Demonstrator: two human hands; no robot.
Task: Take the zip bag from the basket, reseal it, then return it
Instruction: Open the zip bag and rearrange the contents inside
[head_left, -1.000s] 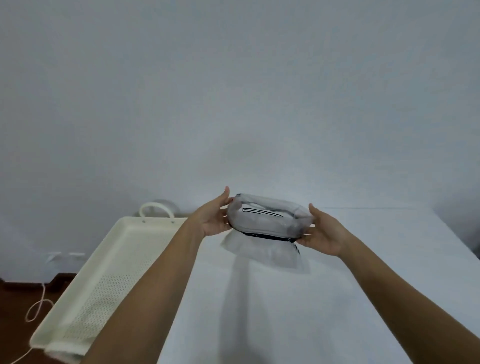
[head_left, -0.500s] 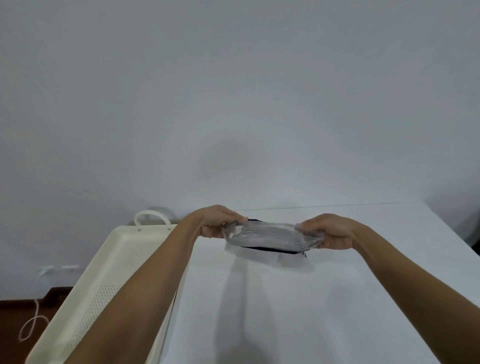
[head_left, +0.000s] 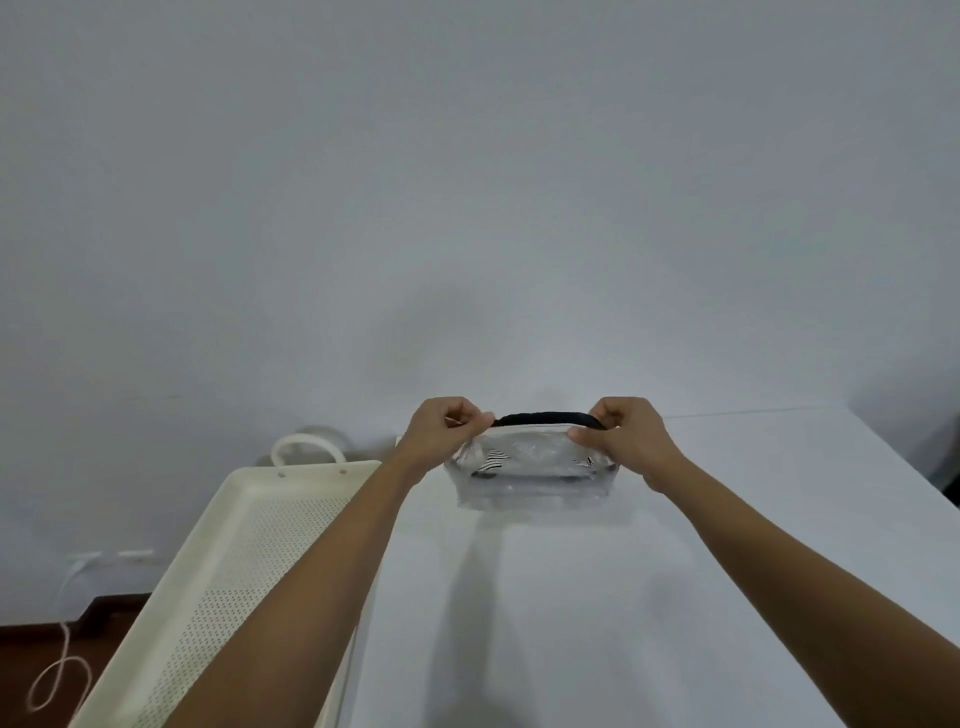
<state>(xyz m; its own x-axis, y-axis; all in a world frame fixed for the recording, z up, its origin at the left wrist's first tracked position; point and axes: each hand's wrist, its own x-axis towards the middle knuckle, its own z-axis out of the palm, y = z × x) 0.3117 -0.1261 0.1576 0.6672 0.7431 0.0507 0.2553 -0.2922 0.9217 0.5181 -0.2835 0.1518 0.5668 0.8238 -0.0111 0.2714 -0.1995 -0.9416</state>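
A clear zip bag (head_left: 530, 470) with striped contents and a black strip along its top edge stands upright on the white table (head_left: 597, 597), near the far edge. My left hand (head_left: 447, 428) pinches the top left corner of the bag. My right hand (head_left: 621, 434) pinches the top right corner. Both hands hold the top edge stretched between them. The cream perforated basket (head_left: 260, 551) lies to the left of the bag, partly hidden behind my left forearm; its visible part holds nothing.
The basket has a loop handle (head_left: 306, 449) at its far end and hangs past the table's left side. A wall rises right behind the table. A cord (head_left: 57, 670) lies on the dark floor at lower left.
The bag went from lying flat between my hands to standing upright on the table. Both hands shifted from its sides to pinching the top corners.
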